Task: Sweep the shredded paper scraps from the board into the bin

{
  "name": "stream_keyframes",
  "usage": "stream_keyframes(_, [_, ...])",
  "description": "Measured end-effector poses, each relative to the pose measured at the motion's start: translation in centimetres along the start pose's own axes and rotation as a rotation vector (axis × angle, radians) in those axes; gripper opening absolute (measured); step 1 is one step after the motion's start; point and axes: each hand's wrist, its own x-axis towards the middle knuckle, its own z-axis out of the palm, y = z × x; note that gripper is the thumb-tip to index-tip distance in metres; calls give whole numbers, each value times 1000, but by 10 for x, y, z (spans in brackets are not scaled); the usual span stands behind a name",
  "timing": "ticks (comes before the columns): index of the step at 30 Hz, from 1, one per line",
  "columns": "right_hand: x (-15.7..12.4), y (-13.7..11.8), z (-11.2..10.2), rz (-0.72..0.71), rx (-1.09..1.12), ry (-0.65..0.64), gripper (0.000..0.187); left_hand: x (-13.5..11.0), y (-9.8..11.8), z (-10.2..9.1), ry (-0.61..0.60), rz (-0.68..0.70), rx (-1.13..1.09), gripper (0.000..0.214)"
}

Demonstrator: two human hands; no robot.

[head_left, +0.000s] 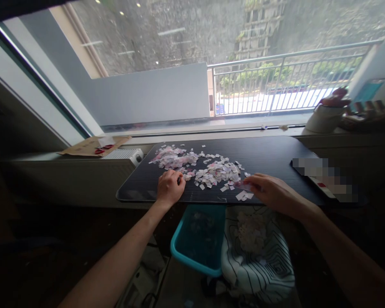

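Many small white and pinkish paper pieces [217, 172] lie in loose heaps on a dark tabletop [263, 154]. My left hand [170, 187] rests at the near edge, beside the left heap [173, 157]. Its fingers are curled closed around a small dark thing that I cannot make out. At the right end of the nearer heap, my right hand [269, 191] pinches a thin, see-through pinkish piece [243, 185]. Just below that piece, a few larger white paper pieces [244, 195] lie near the table edge.
Below the table edge stand a teal bin [196, 266] and a striped cloth-lined container [259, 273] with pale scraps inside. A dark tray-like object [312, 177], partly blurred out, lies at the right. Behind are a radiator [123, 155], brown paper [90, 146] and a window sill.
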Motion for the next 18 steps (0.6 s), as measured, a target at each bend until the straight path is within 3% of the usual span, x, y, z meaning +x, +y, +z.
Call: stream_keyframes(18, [9, 1, 7, -94, -3, -32, 32, 0, 1, -1, -3, 5, -1, 16])
